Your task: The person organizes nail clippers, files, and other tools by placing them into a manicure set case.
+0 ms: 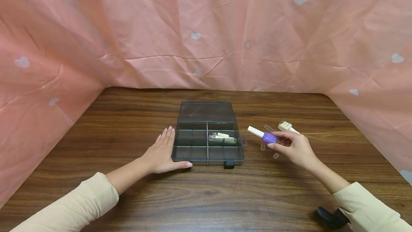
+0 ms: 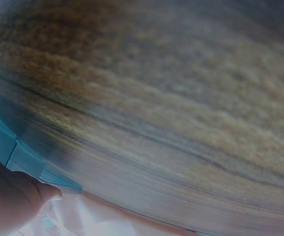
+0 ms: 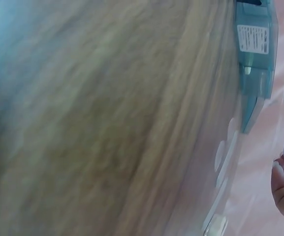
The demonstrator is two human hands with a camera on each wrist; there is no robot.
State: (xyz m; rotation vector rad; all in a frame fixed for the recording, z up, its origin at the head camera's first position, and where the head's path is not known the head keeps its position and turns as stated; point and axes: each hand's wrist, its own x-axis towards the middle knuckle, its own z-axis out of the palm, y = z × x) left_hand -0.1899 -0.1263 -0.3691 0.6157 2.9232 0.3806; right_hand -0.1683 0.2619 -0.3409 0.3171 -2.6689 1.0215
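Right grip [image 1: 294, 148]: pinched one purple polish bottle [image 1: 268, 138].
Left grip [image 1: 162, 151]: flat, fingers straight against one compartment box [image 1: 207, 133].
Unclear: wrist views blurred.

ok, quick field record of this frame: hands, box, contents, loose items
left hand: flat against the left side of the organizer box, fingers straight
right hand: pinches a purple bottle with a white cap, right of the box
box: lid open, divided compartments
contents: nail clippers in a right-side compartment
loose items: beige bottle behind the right hand
surface: wooden table
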